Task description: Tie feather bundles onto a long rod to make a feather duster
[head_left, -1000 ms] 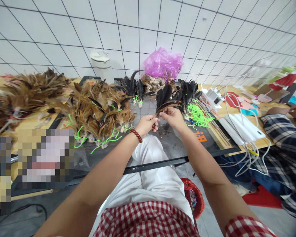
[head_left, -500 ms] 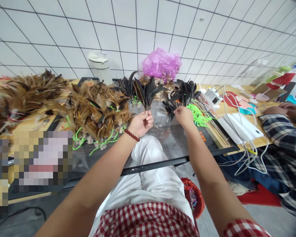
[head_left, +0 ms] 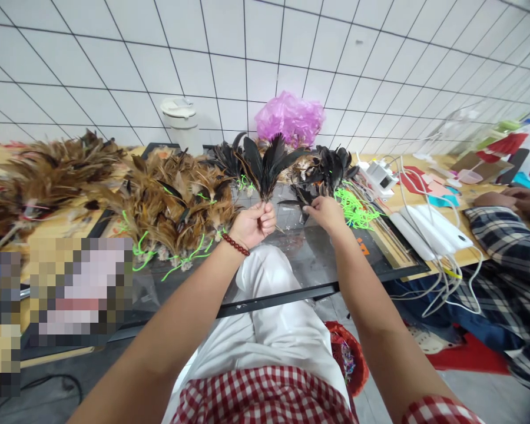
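Note:
My left hand (head_left: 252, 225) is closed round the stems of a fan of black feathers (head_left: 267, 164), held upright above the dark glass mat (head_left: 309, 259). My right hand (head_left: 325, 213) reaches into the loose black feathers (head_left: 327, 168) lying on the mat, with its fingers pinched on one of them. A red bead bracelet (head_left: 235, 244) sits on my left wrist.
Brown feather bundles tied with green cord (head_left: 172, 206) fill the left of the mat. Loose green cords (head_left: 355, 207), white cables and a power strip (head_left: 428, 227) lie to the right. A pink bag (head_left: 290, 116) and a white jar (head_left: 181, 121) stand at the wall. Another person's plaid sleeve (head_left: 503, 247) is at right.
Both hands held the black feathers together a second ago. The left hand has since raised the bunch upright alone, and the right hand has moved right into the loose black feathers.

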Demonstrator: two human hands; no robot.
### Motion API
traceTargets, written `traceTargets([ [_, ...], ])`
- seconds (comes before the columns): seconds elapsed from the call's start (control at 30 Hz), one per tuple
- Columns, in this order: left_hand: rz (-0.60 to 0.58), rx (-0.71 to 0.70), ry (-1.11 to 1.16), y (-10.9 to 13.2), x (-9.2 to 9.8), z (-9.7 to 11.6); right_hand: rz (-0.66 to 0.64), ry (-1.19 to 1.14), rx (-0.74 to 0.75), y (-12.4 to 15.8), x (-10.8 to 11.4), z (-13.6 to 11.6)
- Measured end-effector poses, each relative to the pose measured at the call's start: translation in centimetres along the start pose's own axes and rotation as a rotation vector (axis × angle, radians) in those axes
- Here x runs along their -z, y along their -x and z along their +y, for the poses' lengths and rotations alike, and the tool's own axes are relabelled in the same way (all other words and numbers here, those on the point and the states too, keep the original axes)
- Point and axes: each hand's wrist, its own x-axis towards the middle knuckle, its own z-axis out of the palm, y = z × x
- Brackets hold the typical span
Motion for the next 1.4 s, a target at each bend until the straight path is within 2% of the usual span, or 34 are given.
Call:
traceTargets([
  [0.07, -0.014, -0.009, 0.002, 0.0, 0.0, 0.0, -0.035, -0.001, 0.008, -0.1, -0.1, 0.1],
  [0.13, 0.0, -0.024, 0.012, -0.1, 0.1, -0.1, 0.001, -0.133, -0.013, -0.3, -0.2, 0.2],
  [0.23, 0.042, -0.05, 0.024, -0.3, 0.4, 0.0, 0.016, -0.518, -0.069, -0.6, 0.0, 0.2],
  [0.33, 0.094, -0.09, 0.008, -0.6, 0.6, -0.1, -0.098, -0.925, -0.076, -0.4, 0.4, -0.5],
  [0.43, 0.224, -0.158, -0.081, -0.9, 0.5, -0.6, -0.219, -1.193, 0.035, 0.5, 0.7, -1.9],
  [0.5, 0.331, -0.189, -0.182, -1.1, 0.3, -1.0, -0.255, -1.319, 0.111, 1.3, 0.7, -3.1],
  [0.57, 0.383, -0.185, -0.259, -1.2, 0.1, -1.4, -0.27, -1.394, 0.144, 2.2, 0.4, -4.4],
  [0.77, 0.338, -0.106, -0.328, -1.2, 0.0, -1.8, -0.311, -1.371, 0.199, 3.5, -1.6, -6.5],
  [0.93, 0.336, -0.113, -0.448, -0.9, -0.3, -1.9, -0.181, -1.308, 0.191, 3.2, -2.2, -6.3],
  [1.03, 0.341, -0.096, -0.513, -0.8, -0.6, -2.0, -0.2, -1.297, 0.191, 3.1, -2.1, -6.1],
  [1.17, 0.324, -0.07, -0.412, -0.9, -0.5, -1.8, -0.159, -1.234, 0.209, 2.9, -2.1, -5.7],
  [1.3, 0.328, -0.149, -0.214, -1.2, 0.0, -1.6, -0.037, -0.946, 0.439, 2.7, -2.5, -5.2],
  [1.4, 0.281, -0.131, -0.199, -1.3, 0.3, -1.6, 0.094, -0.796, 0.565, 2.8, -2.9, -5.2],
])
